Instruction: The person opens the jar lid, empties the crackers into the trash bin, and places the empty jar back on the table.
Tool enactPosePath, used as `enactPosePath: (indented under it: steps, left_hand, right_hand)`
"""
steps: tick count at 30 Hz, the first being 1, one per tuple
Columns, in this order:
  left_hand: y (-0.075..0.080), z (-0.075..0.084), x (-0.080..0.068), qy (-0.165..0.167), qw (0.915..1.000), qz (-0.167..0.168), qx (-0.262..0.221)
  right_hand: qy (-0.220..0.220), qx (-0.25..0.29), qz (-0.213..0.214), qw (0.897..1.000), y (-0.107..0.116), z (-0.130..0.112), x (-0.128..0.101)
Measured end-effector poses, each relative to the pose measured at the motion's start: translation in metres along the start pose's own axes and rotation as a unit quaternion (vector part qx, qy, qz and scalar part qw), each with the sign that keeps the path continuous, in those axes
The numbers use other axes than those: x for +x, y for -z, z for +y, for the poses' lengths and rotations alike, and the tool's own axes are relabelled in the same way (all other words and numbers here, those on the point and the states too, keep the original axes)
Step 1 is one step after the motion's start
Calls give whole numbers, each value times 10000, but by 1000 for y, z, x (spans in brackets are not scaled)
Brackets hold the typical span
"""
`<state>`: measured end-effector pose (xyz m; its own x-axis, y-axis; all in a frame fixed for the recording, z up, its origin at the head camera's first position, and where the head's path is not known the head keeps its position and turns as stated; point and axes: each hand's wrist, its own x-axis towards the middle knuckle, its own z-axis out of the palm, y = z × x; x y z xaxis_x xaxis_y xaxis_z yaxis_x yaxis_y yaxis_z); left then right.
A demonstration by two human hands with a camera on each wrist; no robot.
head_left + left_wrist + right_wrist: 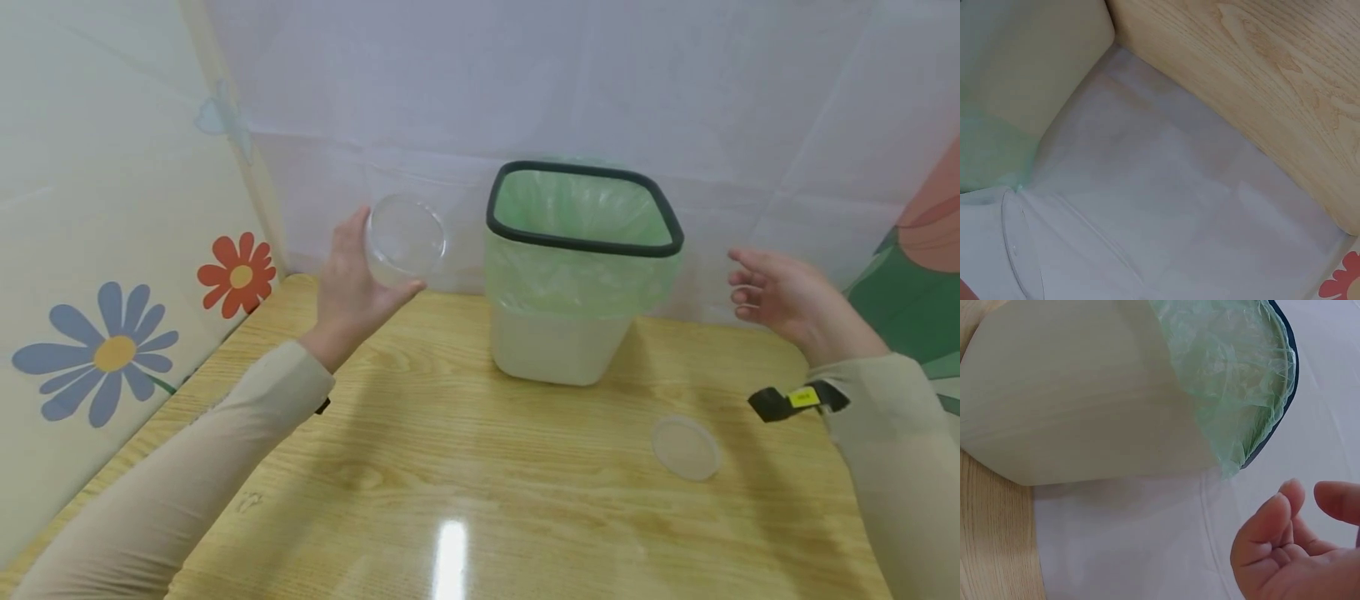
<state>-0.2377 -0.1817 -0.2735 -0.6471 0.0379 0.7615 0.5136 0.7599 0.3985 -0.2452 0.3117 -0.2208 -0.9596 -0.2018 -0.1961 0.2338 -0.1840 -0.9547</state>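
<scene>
A clear round plastic container [408,237] is held up over the table's left part by my left hand [352,279], thumb below and fingers at its far side. Part of the same container [991,244] shows at the lower left of the left wrist view. My right hand [783,300] is raised to the right of the trash bin [555,346], its fingers loosely bent around nothing. In the right wrist view, that right hand [1297,556] is just below the bin's dark rim. A clear round lid [686,448] lies flat on the table, front right of the bin.
The pale bin has a green plastic liner [585,279] folded over its edge under a black rim ring [585,244]. It stands at the back of the wood-grain table [420,467], before a white cloth backdrop [420,83]. A flower-decorated panel [112,208] borders the left side.
</scene>
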Motion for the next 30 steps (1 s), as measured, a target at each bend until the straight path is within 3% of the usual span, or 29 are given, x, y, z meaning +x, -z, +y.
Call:
enactPosePath:
  steps: [11,21,30]
  left_hand:
    - [-2,-3,-8,11,10000,-11,-12]
    - [-1,-3,-13,428,9986,-256,-178]
    - [-1,-6,-21,524,9971,-430,-331]
  right_hand:
    - [6,171,-100,9998,1,4,-3]
    - [64,5,-90,9999,5,8,-3]
    - [103,61,-200,9997,10,13,-2]
